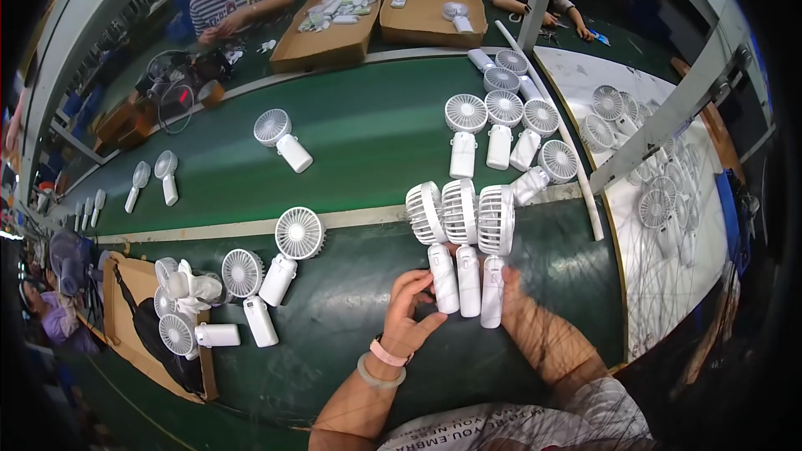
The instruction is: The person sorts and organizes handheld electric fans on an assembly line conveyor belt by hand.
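Three white handheld fans [469,284] stand side by side between my hands, at the near edge of the green work surface. Their round caged heads point up and away, and their handles come down toward me. My left hand [406,311] is closed against the leftmost handle, its fingertips on the side and its thumb near the lower end. On the other side, my right hand [518,301] grips the rightmost handle, with most of its fingers hidden behind the fans. A pink band and a pale bangle circle my left wrist.
A green conveyor belt [359,150] carries a cluster of fans [501,108] at right and others leftward. Two fans [261,321] lie left of my hands, beside a cardboard tray [138,271]. A white pole [576,175] borders a fan-covered white table [576,75]. Two people work across the belt.
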{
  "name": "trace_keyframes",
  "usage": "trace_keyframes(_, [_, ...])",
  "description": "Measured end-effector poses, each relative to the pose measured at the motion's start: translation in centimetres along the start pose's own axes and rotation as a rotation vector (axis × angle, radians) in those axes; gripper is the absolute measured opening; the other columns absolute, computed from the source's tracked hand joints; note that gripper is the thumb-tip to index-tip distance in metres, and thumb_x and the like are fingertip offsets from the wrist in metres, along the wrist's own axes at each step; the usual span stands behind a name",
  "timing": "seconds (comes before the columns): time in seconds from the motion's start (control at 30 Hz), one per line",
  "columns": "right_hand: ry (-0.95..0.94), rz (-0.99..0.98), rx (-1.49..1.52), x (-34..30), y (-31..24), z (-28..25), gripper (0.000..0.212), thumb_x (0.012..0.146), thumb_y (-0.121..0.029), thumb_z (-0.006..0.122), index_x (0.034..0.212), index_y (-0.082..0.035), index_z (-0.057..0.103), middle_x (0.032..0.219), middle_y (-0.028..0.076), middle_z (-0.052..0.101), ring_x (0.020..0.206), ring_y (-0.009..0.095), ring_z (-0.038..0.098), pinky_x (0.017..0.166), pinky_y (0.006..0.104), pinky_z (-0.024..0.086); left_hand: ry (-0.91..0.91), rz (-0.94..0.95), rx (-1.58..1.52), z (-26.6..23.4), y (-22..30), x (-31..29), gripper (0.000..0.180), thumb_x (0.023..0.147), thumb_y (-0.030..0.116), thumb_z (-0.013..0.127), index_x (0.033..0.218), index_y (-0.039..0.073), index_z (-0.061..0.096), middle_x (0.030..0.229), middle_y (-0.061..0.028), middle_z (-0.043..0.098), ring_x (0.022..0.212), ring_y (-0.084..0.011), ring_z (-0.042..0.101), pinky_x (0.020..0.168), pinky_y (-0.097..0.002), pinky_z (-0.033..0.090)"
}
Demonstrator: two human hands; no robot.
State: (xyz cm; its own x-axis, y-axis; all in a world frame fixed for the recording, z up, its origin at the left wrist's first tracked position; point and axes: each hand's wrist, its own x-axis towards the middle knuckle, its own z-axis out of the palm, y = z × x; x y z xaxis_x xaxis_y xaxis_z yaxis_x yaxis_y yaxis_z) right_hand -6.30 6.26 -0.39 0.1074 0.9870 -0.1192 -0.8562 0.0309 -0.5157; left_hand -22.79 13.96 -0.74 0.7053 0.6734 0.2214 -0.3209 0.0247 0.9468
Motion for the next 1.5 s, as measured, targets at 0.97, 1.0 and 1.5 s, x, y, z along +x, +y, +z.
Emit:
trace_keyframes(0.97, [1.357,-0.19,-1.896,-25.5,-16.0,-2.3,0.08,0.051,-0.023,0.075,0.116,0.006,0.04,0.12,0.025,0.038,0.112,0.038,0.039,0.093,0.0395,0.036,-0.377,0.164,0.951,8.7,0.7,4.4,0.054,0.071,0.02,0.065,0.119,0.004,0.045,0.122,-0.0169,0.039,0.112,-0.035,0.037,0.095,-0.0397,0.032])
trace_keyframes(1.0, [1.449,-0.148,-1.948,-25.3,-16.4,-2.6,0.075,0.053,-0.025,0.073,0.114,0.005,0.042,0.12,0.026,0.038,0.111,0.039,0.039,0.092,0.0402,0.037,-0.357,0.189,1.036,10.0,0.3,5.9,0.055,0.072,0.022,0.065,0.119,0.004,0.044,0.122,-0.0168,0.039,0.113,-0.0346,0.036,0.095,-0.0402,0.032])
trace_keyframes(1.5, [1.633,-0.068,-2.127,-21.9,-22.4,-9.2,0.074,0.06,-0.04,0.068,0.117,0.0,0.041,0.119,0.032,0.038,0.111,0.045,0.038,0.092,0.0472,0.035,-0.265,-0.396,-0.08,12.1,-1.9,13.3,0.045,0.087,0.025,0.05,0.124,0.003,0.038,0.108,-0.0137,0.053,0.085,-0.0255,0.056,0.079,-0.0381,0.045])
